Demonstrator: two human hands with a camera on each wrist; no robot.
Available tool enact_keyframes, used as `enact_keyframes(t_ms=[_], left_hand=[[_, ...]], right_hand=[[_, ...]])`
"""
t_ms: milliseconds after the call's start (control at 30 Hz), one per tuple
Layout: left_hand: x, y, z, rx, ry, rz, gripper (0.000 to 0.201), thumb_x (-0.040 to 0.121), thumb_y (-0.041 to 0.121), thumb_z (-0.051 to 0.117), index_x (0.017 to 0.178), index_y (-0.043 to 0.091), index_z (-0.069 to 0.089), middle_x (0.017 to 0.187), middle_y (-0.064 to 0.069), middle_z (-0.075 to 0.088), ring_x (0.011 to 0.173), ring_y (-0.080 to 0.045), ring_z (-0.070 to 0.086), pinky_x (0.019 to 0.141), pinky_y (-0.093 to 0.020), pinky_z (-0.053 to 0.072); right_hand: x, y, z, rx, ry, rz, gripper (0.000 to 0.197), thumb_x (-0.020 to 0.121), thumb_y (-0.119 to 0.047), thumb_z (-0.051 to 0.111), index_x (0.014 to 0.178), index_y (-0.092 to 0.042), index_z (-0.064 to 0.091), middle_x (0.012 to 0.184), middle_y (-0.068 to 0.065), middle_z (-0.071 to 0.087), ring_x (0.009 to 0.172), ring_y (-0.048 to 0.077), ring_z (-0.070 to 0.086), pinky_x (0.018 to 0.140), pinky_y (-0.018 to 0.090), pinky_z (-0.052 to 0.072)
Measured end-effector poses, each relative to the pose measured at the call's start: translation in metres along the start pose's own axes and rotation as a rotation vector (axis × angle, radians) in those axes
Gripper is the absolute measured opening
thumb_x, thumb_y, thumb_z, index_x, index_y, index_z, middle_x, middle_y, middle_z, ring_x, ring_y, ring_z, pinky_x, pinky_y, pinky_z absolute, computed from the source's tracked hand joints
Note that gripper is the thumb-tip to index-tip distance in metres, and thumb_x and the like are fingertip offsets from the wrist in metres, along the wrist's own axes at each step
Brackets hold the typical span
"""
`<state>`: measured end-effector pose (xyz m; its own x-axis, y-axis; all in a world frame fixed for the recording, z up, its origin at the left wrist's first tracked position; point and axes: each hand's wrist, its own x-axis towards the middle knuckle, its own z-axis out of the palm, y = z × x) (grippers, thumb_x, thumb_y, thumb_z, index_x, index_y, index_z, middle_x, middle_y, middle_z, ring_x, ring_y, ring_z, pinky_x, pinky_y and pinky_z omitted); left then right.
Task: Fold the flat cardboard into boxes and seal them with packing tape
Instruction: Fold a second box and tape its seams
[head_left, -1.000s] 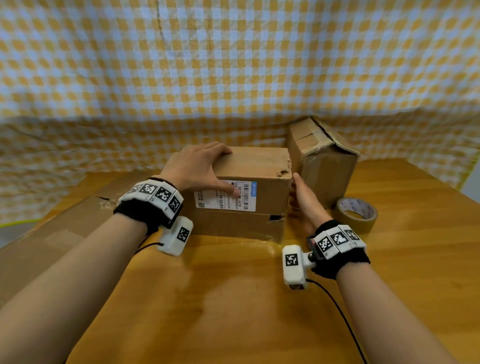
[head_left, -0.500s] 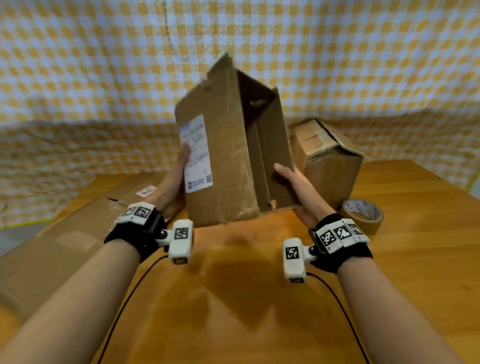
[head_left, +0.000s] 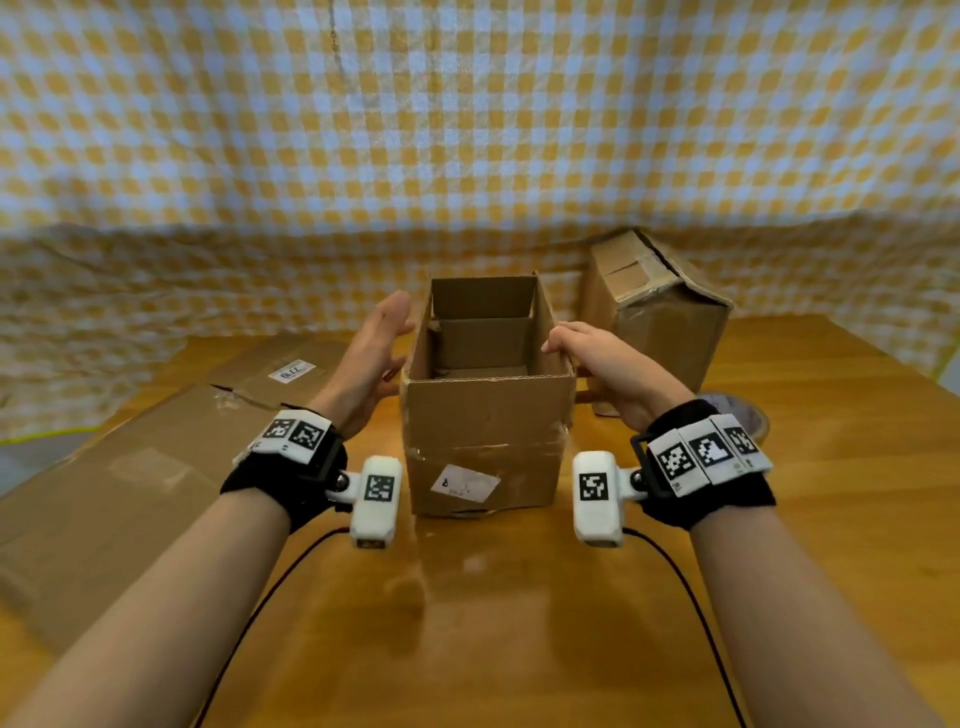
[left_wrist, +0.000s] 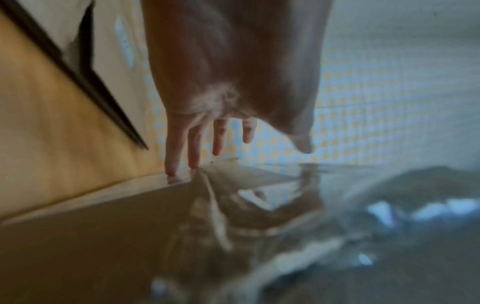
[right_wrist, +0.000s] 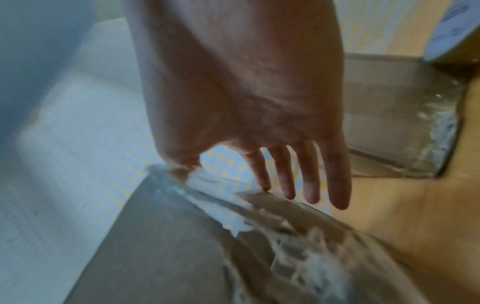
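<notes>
An open cardboard box (head_left: 483, 415) stands upright on the wooden table (head_left: 519, 623), in the middle, with its open top facing up and a small white label on its near wall. The left hand (head_left: 371, 358) is just beside the left wall of the box; its fingers (left_wrist: 193, 144) are straight and a little spread, and they hold nothing. From the head view I cannot tell whether this hand touches the wall. The right hand (head_left: 602, 369) is at the right wall, near the top edge, with its fingers (right_wrist: 309, 174) straight and loosely apart; the thumb seems to lie on the rim. Behind the box on the right stands a second, closed box (head_left: 654, 312), tilted. A roll of packing tape (head_left: 748, 415) lies near it, partly hidden by the right wrist. Flat cardboard (head_left: 130, 467) lies on the left part of the table.
</notes>
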<state>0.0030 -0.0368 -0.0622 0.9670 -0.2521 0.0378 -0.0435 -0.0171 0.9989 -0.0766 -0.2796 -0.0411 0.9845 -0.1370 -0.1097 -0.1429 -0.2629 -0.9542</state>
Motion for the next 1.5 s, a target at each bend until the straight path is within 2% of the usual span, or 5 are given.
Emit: enact_keyframes(t_ms=[467, 733, 933, 1133, 1500], left_hand=[[-0.021, 0.014, -0.026, 0.331, -0.085, 0.409, 0.042, 0.091, -0.010, 0.049, 0.122, 0.012, 0.066, 0.116, 0.003, 0.072, 0.120, -0.002, 0.058, 0.105, -0.039, 0.044], [-0.020, 0.011, -0.068, 0.502, -0.376, 0.093, 0.071, 0.073, 0.082, 0.056, 0.129, 0.040, 0.061, 0.133, 0.020, 0.060, 0.125, 0.003, 0.052, 0.110, -0.030, 0.034], [-0.001, 0.034, -0.036, 0.889, -0.491, -0.086, 0.106, 0.064, 0.060, 0.083, 0.149, 0.049, 0.022, 0.161, 0.008, 0.022, 0.145, -0.022, 0.030, 0.111, -0.038, 0.033], [0.039, 0.049, 0.000, 1.445, -0.449, -0.141, 0.160, 0.037, 0.065, 0.087, 0.154, 0.037, -0.018, 0.164, 0.007, -0.017, 0.153, -0.027, 0.000, 0.122, -0.054, 0.015], [0.074, 0.047, 0.012, 1.254, -0.432, -0.083, 0.159, 0.043, 0.071, 0.083, 0.148, 0.037, -0.031, 0.161, -0.004, -0.030, 0.151, -0.031, -0.013, 0.123, -0.055, 0.005]], right_hand=[[-0.003, 0.028, -0.011, 0.360, 0.035, -0.088, 0.063, 0.084, 0.010, 0.039, 0.134, -0.022, 0.059, 0.118, 0.011, 0.058, 0.084, 0.024, 0.058, 0.057, 0.026, 0.052], [0.001, 0.052, -0.024, 0.258, -0.002, 0.089, 0.061, 0.089, 0.012, 0.046, 0.138, -0.023, 0.060, 0.118, -0.001, 0.051, 0.116, 0.030, 0.057, 0.083, 0.032, 0.056], [0.012, 0.045, -0.020, 0.159, 0.052, 0.096, 0.059, 0.083, 0.008, 0.051, 0.118, -0.035, 0.068, 0.138, 0.010, 0.050, 0.122, 0.037, 0.054, 0.100, 0.047, 0.051], [0.005, 0.034, -0.018, 0.112, 0.077, 0.072, 0.061, 0.084, 0.010, 0.049, 0.131, -0.027, 0.065, 0.138, 0.012, 0.051, 0.103, 0.027, 0.056, 0.063, 0.024, 0.047], [0.000, 0.028, -0.017, 0.003, 0.128, 0.064, 0.057, 0.090, 0.010, 0.046, 0.138, -0.019, 0.058, 0.115, 0.003, 0.053, 0.087, 0.018, 0.053, 0.062, 0.023, 0.044]])
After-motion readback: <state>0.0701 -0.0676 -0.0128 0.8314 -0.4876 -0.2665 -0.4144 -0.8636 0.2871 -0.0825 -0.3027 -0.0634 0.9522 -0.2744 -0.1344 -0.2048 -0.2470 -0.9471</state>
